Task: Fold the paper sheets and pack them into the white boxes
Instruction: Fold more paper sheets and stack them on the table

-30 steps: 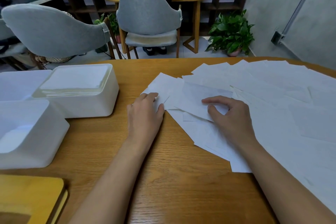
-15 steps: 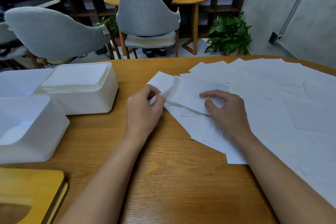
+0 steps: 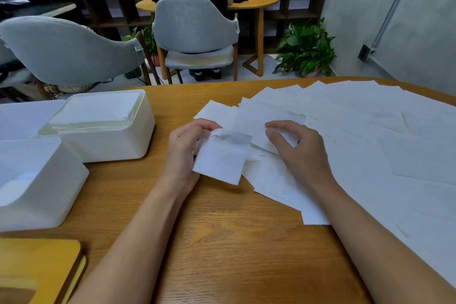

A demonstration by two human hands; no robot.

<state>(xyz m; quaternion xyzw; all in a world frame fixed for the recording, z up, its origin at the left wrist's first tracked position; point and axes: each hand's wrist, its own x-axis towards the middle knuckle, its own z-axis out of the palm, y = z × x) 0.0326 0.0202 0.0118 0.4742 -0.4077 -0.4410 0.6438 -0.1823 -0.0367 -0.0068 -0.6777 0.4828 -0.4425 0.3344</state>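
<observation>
My left hand (image 3: pixel 183 153) pinches a small white paper sheet (image 3: pixel 222 158) by its upper edge, lifted just off the wooden table (image 3: pixel 222 242). My right hand (image 3: pixel 298 150) rests with curled fingers on the spread of loose paper sheets (image 3: pixel 370 136) that covers the table's right half. At the left stand white boxes: one (image 3: pixel 103 126) filled with stacked folded sheets, and a nearer one (image 3: pixel 37 180) that shows only one or two sheets at its bottom.
A third white box (image 3: pixel 22 116) sits at the far left edge. A yellow book-like object (image 3: pixel 37 271) lies at the near left corner. Beyond the table are grey chairs (image 3: pixel 195 29), a potted plant (image 3: pixel 306 49) and a person in dark clothes.
My left hand has picked one sheet off the left end of the pile and drawn it toward me. The right hand stays on the pile, with its fingers more arched.
</observation>
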